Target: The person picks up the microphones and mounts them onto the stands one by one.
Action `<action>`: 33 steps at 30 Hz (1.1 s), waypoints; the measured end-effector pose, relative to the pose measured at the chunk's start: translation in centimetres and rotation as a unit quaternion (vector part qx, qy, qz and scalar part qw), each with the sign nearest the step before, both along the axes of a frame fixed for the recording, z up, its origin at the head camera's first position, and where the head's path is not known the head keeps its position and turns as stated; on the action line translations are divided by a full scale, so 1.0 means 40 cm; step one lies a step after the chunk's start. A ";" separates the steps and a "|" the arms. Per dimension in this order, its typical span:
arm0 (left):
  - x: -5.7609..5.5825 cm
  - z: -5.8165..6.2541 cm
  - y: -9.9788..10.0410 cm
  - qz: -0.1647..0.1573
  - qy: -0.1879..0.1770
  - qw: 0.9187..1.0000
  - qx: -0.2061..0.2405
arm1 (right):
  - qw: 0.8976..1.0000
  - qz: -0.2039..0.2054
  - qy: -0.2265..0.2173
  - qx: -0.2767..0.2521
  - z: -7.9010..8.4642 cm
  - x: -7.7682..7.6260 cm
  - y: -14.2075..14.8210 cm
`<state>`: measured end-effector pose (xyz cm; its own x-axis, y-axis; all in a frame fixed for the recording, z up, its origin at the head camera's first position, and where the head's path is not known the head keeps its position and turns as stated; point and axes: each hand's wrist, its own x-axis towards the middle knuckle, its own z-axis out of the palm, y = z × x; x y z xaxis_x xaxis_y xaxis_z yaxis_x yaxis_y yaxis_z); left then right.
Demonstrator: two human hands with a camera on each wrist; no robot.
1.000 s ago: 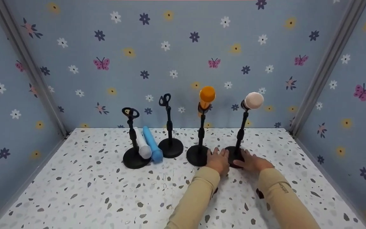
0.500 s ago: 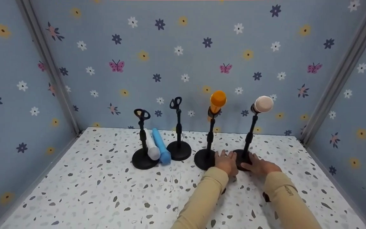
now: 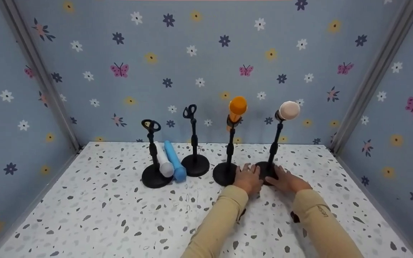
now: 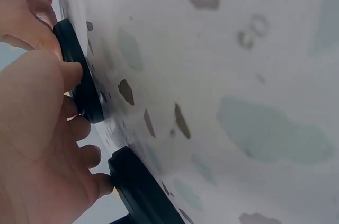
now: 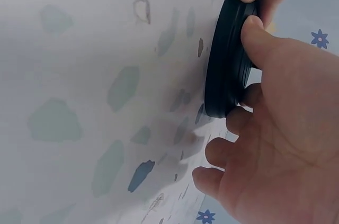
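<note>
My left hand (image 3: 248,179) and right hand (image 3: 288,180) hold the round base of the rightmost black microphone stand (image 3: 273,148) from either side. That stand bears a pale pink microphone (image 3: 289,110). In the right wrist view my right thumb presses the rim of the base (image 5: 225,70), two fingers curl at its edge and the others stay off it. The left wrist view has my left thumb on the same base, while the little finger touches the neighbouring stand's base (image 4: 145,197). An orange microphone (image 3: 238,106) sits in that neighbouring stand (image 3: 230,148).
Two more black stands hold no microphone: one at far left (image 3: 153,150) and one left of the middle (image 3: 194,139). Between them a white microphone (image 3: 165,166) and a blue microphone (image 3: 175,161) lie on the speckled table (image 3: 120,218). Flowered panels (image 3: 206,53) enclose the back and sides.
The head view swings one way and back. Both hands stay at the rightmost stand's base, and the stands and microphones keep their places on the table.
</note>
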<state>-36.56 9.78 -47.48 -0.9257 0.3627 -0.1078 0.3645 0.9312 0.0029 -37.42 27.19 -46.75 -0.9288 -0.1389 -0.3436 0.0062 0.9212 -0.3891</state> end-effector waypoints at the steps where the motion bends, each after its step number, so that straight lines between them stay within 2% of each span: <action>1: 0.002 0.001 -0.003 -0.002 -0.001 1.000 0.002 | 1.000 0.000 0.001 -0.002 0.000 0.002 0.001; 6: 0.011 0.012 -0.024 -0.019 -0.010 1.000 0.001 | 1.000 0.011 -0.007 0.000 0.010 0.009 0.002; 10: 0.025 0.032 -0.044 -0.053 -0.004 0.999 0.006 | 0.999 0.041 -0.014 0.009 0.028 0.019 0.000; 14: 0.049 0.062 -0.072 -0.098 0.003 0.994 0.040 | 0.995 0.092 -0.020 0.033 0.068 0.047 -0.002; 17: 0.070 0.087 -0.114 -0.127 0.003 0.990 0.063 | 0.990 0.127 -0.022 0.053 0.108 0.070 -0.015; 20: 0.094 0.109 -0.177 -0.147 0.012 0.985 0.088 | 0.986 0.158 -0.025 0.052 0.144 0.085 -0.042; 24: 0.131 0.126 -0.280 -0.152 0.041 0.977 0.145 | 0.976 0.210 -0.027 0.043 0.179 0.104 -0.085; 28: 0.173 0.133 -0.401 -0.133 0.051 0.967 0.212 | 0.965 0.257 -0.006 0.043 0.191 0.124 -0.140; 33: 0.211 0.112 -0.566 -0.099 0.089 0.948 0.288 | 0.949 0.313 0.038 0.033 0.190 0.139 -0.216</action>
